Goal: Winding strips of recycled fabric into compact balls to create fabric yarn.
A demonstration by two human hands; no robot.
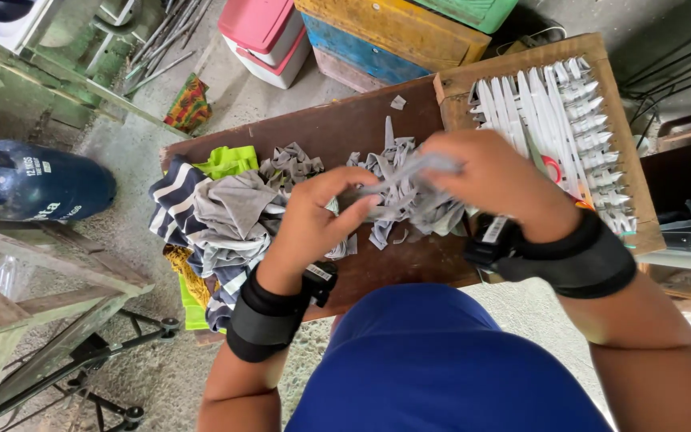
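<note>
grey strip (409, 172) btwn 2 hands (317, 220) (493, 180)

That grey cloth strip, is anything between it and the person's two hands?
Nothing visible does. The grey cloth strip is already stretched between the left hand and the right hand, both gripping it above the pile of grey strips on the brown wooden board. The wooden loom frame sits off to the right.

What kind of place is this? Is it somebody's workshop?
Probably a small home craft workshop, maybe half outdoors. A wooden weaving frame strung with white strips sits on a worn brown table, beside a pile of grey fabric strips. A blue gas cylinder lies on the concrete floor.
</note>
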